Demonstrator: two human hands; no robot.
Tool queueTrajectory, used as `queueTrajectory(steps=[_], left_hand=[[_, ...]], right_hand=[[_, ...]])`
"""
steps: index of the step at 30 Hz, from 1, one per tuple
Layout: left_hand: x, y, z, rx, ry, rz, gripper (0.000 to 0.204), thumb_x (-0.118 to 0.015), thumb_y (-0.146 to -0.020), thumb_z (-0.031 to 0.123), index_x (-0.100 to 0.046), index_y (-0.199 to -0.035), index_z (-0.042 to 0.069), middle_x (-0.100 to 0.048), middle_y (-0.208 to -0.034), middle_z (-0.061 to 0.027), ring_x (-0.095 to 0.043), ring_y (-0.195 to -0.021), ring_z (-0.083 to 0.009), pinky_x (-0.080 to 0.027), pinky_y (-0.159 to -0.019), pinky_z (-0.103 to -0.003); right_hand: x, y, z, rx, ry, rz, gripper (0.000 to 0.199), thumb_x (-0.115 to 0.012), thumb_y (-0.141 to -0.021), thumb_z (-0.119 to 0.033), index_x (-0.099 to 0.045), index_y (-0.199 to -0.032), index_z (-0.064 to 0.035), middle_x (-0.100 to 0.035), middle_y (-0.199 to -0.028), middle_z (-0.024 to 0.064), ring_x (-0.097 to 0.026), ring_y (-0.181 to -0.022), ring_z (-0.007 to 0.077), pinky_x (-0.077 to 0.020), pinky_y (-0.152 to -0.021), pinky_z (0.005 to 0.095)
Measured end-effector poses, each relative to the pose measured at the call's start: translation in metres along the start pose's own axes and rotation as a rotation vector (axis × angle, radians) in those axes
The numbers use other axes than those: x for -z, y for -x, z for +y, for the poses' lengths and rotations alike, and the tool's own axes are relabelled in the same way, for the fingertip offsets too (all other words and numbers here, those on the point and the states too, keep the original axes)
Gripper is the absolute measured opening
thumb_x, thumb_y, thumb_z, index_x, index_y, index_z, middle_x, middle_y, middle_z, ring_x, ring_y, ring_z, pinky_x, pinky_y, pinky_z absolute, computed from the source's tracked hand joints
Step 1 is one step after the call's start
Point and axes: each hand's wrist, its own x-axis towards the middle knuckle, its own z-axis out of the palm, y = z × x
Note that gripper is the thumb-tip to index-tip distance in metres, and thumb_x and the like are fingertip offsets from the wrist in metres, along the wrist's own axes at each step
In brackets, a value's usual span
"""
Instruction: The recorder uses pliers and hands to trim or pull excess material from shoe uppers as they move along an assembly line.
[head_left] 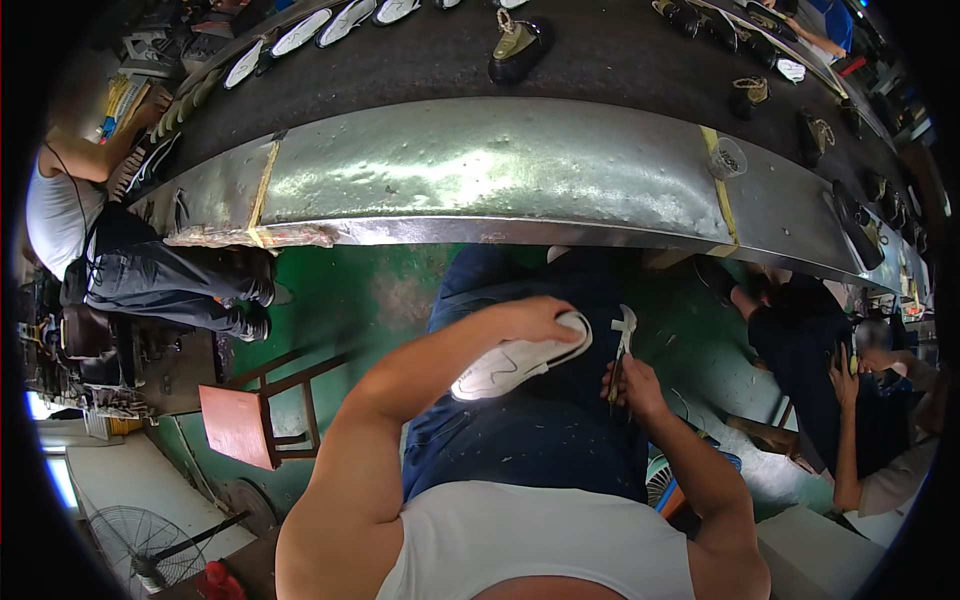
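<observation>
My left hand [540, 320] is closed on a white shoe [510, 368] with a thin dark line on its side. The shoe lies tilted above my lap, its opening toward my fingers. In my right hand [637, 388] is a pair of lasting pliers [624, 340], gripped by the handles. Their silver head points up and away from me, to the right of the shoe and apart from it. My dark blue trousers [530, 440] spread beneath both hands.
A metal-edged bench [480, 165] crosses ahead, with a dark belt [400, 70] behind carrying several shoes. A clear cup [727, 158] sits on the metal. Left are a wooden stool [238, 425], a fan [145, 545] and a person [70, 215]. Another person [900, 400] works at right.
</observation>
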Motion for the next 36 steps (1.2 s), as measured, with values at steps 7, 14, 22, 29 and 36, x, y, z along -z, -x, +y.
queueTrajectory(steps=[7, 14, 22, 29, 36], left_hand=[[-0.011, 0.043, 0.002, -0.454, 0.628, 0.704, 0.067, -0.074, -0.091, 0.014, -0.037, -0.148, 0.009, -0.060, -0.114, -0.0036, -0.056, -0.103, -0.0108, -0.047, -0.094, -0.028], [-0.033, 0.042, -0.031, -0.420, 0.772, 0.522, 0.062, -0.063, -0.099, 0.016, -0.029, -0.151, 0.016, -0.049, -0.125, -0.0030, -0.050, -0.111, -0.0117, -0.044, -0.098, -0.029], [-0.029, 0.043, -0.028, -0.456, 0.737, 0.471, 0.053, -0.049, -0.106, 0.019, -0.025, -0.152, 0.014, -0.057, -0.118, -0.0033, -0.052, -0.109, -0.0104, -0.042, -0.099, -0.028], [-0.031, 0.031, -0.040, -0.378, 0.650, 0.671, 0.043, -0.059, -0.101, 0.017, -0.046, -0.142, 0.010, -0.061, -0.111, -0.0036, -0.054, -0.101, -0.0109, -0.046, -0.092, -0.027], [-0.029, 0.028, -0.045, -0.365, 0.816, 0.707, 0.044, -0.062, -0.099, 0.010, -0.049, -0.141, 0.011, -0.064, -0.105, -0.0017, -0.057, -0.095, -0.0082, -0.049, -0.086, -0.026]], right_hand=[[-0.024, 0.044, -0.049, 0.356, 0.233, -0.116, 0.035, -0.058, -0.098, -0.021, -0.054, -0.125, 0.0001, -0.065, -0.090, 0.0064, -0.063, -0.076, 0.0135, -0.0509, -0.072, 0.0288], [-0.064, 0.063, -0.088, 0.285, 0.672, -0.281, 0.032, -0.058, -0.097, -0.018, -0.058, -0.126, -0.0043, -0.067, -0.095, 0.0057, -0.063, -0.080, 0.0131, -0.0515, -0.076, 0.0312], [-0.076, 0.040, -0.078, 0.230, 0.237, -0.396, 0.031, -0.056, -0.098, -0.019, -0.057, -0.122, 0.0012, -0.067, -0.094, 0.0077, -0.061, -0.073, 0.0128, -0.0506, -0.069, 0.0291], [-0.087, 0.017, -0.086, 0.165, 0.641, -0.271, 0.027, -0.055, -0.098, -0.018, -0.059, -0.115, 0.0021, -0.068, -0.089, 0.0154, -0.065, -0.074, 0.0206, -0.0523, -0.070, 0.0345], [-0.079, -0.030, -0.051, 0.755, 0.938, 0.001, 0.025, -0.061, -0.094, -0.016, -0.061, -0.110, 0.0038, -0.065, -0.082, 0.0202, -0.065, -0.077, 0.0398, -0.0507, -0.071, 0.0444]])
